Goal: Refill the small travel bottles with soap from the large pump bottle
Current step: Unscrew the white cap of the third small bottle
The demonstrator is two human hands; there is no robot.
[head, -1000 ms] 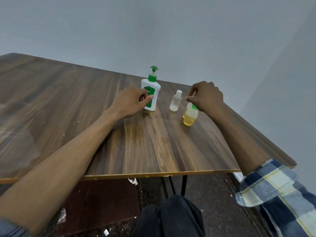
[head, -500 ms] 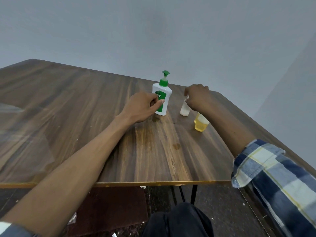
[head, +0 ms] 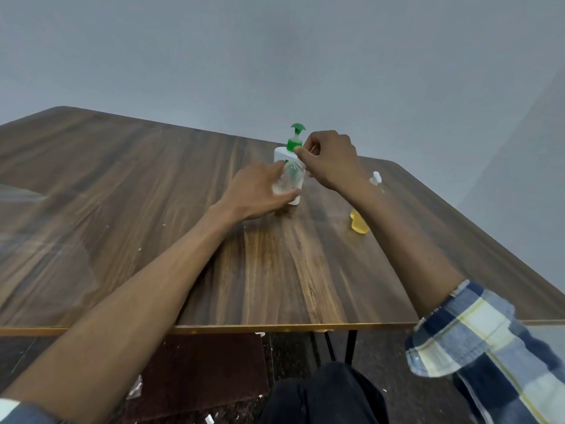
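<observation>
Presently on record, one head view:

Table [head: 275, 286]: dark wood-grain top with a light edge band along the near side; black legs show beneath.

Pump bottle [head: 282, 154]: white body, green pump head and collar, upright toward the far right part of the table. Most of its body is hidden behind the clear bottle and both hands.

Clear bottle [head: 290, 179]: small, see-through, blurred; held up in front of the pump bottle, tilted slightly. Whether its base touches the table cannot be told. Little or no coloured liquid shows inside.

Left hand [head: 255, 192]: fingers and thumb curled round the lower part of the clear bottle, gripping it from the left.

Right hand [head: 331, 160]: fingers bent, thumb and forefinger pinched together at the top of the clear bottle, just beside the green pump collar. What sits between the fingertips is too small and blurred to tell.

Yellow bottle [head: 359, 223]: small, with yellow liquid, standing on the table to the right, well apart from the pump bottle; its upper part is hidden behind the right forearm.

Cap [head: 375, 178]: small white piece showing just past the right wrist, with a green speck below it; whether it belongs on the yellow bottle cannot be told.

Sleeve [head: 477, 341]: blue, white and yellow plaid, rolled back on the right arm.

Floor: dark, with a reddish mat [head: 195, 371] and paper scraps under the table.
</observation>
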